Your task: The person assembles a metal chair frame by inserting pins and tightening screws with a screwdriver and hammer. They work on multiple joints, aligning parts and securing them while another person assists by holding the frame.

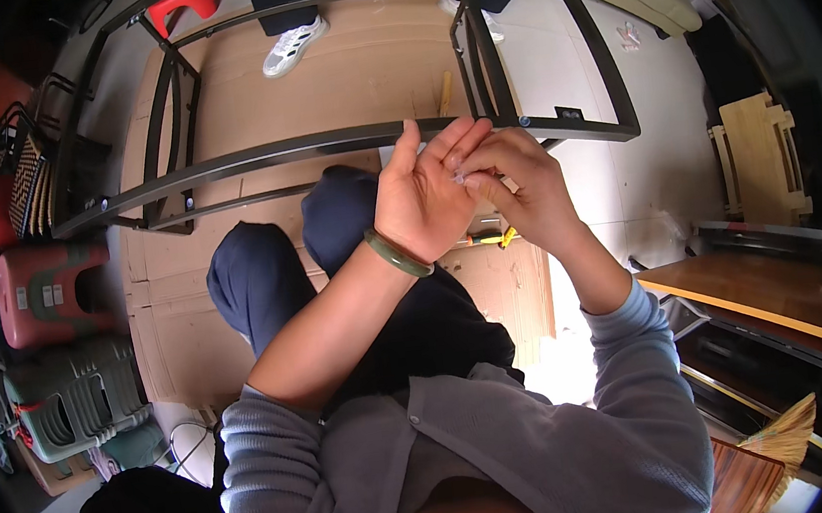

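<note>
My left hand (422,200) is turned palm up, its fingers stretched out, with a green bangle (399,254) round the wrist. Over its fingers, my right hand (531,182) pinches thumb and forefinger together. A tiny whitish, see-through bit (459,173) shows at that pinch, against the left palm; its kind is too small to make out. Just beyond both hands runs the near bar of a black metal frame (270,154), with bolts at its joints. Below the right hand, a yellow-and-black tool (485,240) lies on the cardboard, partly hidden by my hand and leg.
Flattened cardboard (351,62) covers the floor under the frame. Another person's white shoe (295,47) stands on it, inside the frame. Stacked stools (59,293) line the left side. To the right are a brown wooden board (765,284), a slatted wooden piece (762,160) and a straw broom (789,437).
</note>
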Demonstrator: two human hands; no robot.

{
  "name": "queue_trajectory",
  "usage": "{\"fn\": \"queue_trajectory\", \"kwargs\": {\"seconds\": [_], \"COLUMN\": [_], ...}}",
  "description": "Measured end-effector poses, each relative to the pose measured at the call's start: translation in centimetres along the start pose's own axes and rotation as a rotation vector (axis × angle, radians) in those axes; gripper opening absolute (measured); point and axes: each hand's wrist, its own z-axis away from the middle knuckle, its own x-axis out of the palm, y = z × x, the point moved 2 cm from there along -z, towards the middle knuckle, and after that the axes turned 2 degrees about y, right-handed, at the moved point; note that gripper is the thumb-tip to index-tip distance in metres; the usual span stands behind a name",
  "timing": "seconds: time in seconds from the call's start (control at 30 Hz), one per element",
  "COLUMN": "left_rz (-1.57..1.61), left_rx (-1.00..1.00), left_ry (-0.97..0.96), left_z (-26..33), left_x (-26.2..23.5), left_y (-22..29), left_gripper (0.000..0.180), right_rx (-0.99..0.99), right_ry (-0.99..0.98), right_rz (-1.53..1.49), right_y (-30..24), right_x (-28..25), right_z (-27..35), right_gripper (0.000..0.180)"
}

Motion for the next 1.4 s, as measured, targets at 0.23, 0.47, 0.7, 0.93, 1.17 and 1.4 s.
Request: {"fn": "queue_trajectory", "kwargs": {"seconds": [0.23,0.47,0.7,0.93,1.17,1.4], "left_rz": [-0.191,-0.285,-0.366,-0.434,-0.704,-0.702], "left_rx": [0.038,-0.053,-0.061,-0.101,-0.278,-0.172], "left_ry": [0.223,0.192,0.372,0.449,0.386,0.309], "left_z": [-3.8,-7.2,-8.3,-6.4,-4.9,-5.0], "left_x": [-0.6,-1.4,-1.2,-2.7,-4.7,-4.9], "left_y": [-1.6,-2.2,-0.8,1.0,-0.1,-0.1], "left_gripper": [0.037,0.018,0.013,0.016,0.025,0.020], "right_rx": [0.142,0.246,0.437,0.549,0.733,0.851], "right_ry": [0.105,0.100,0.189,0.534,0.771,1.026], "right_rz": [-0.090,-0.080,-0.402,-0.364,-0.343,-0.446], "right_y": [3.0,4.5,9.5,17.0,25.7,35.1], "right_x": [-2.2,-3.6,-5.3,-9.6,-15.8,-21.3], "right_z": [0.1,-0.7,-0.4,0.3,-1.2,-2.8], "right_gripper": [0.011,0.023,0.021,0.017,0.006,0.019]}}
